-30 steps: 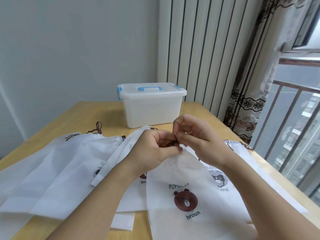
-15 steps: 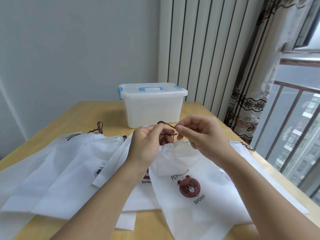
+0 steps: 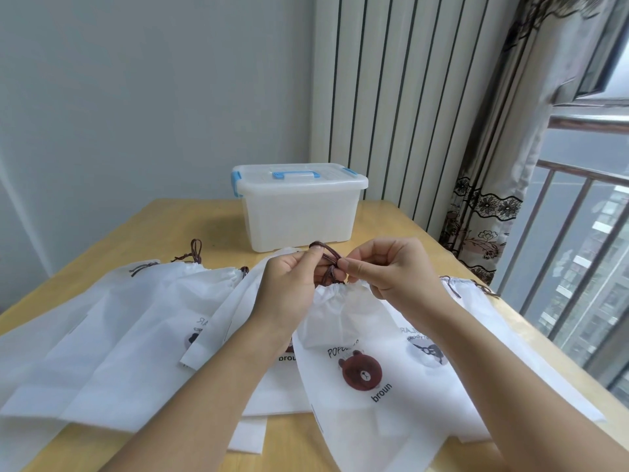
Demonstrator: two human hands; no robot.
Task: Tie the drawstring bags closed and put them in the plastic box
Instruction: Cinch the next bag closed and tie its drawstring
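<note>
The cord (image 3: pixel 326 258) is pinched by both hands (left hand (image 3: pixel 289 287), right hand (image 3: pixel 388 269)); the bag (image 3: pixel 357 335), seemingly light and limp, is best held at its gathered neck

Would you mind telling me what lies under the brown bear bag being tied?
Under the bear bag lie other white bags, one showing a grey print, on the wooden table. What the bag covers cannot be seen.

The plastic box (image 3: pixel 299 212) stands at twelve o'clock on the worktop (image 3: pixel 143 233), lid on, behind the bags. A bear-print bag (image 3: pixel 367 376) lies at six o'clock over other bags. More bags (image 3: pixel 112 335) spread toward nine o'clock, another (image 3: pixel 473 301) at three o'clock. Both hands meet at the centre bag's gathered mouth.
</note>
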